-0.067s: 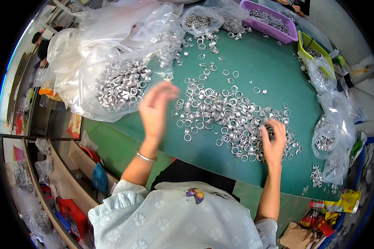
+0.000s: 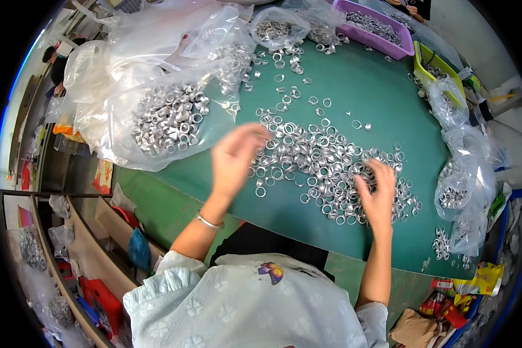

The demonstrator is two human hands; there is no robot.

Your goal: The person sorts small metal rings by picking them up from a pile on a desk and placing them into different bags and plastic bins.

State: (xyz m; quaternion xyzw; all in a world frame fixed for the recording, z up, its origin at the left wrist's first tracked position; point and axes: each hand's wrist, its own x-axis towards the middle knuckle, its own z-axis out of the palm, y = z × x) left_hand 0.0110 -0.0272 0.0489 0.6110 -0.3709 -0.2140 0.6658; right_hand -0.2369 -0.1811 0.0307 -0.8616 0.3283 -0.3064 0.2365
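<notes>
A wide pile of silver metal rings (image 2: 316,153) lies spread over the green tabletop (image 2: 383,87). At the pile's left edge is my left hand (image 2: 236,155), slightly blurred, its fingers stretched toward the rings and a bangle on the wrist. No object shows in it. Over the pile's right part rests my right hand (image 2: 379,188), thumb and fingers apart and bent down among the rings; its palm side is partly hidden. Left of my left hand, a clear plastic bag (image 2: 113,124) lies open with a heap of rings (image 2: 171,119) on it.
Along the back are more ring-filled bags (image 2: 279,29) and a purple basket (image 2: 383,43) of rings. A lime-green basket (image 2: 441,69) and clear bags (image 2: 467,156) line the right edge. Shelves (image 2: 78,243) stand lower left. Another person's hand (image 2: 413,10) shows at the top.
My left hand has moved right, from beside the plastic bag to the pile's left edge. My right hand has shifted slightly left and its thumb and fingers look a little wider apart.
</notes>
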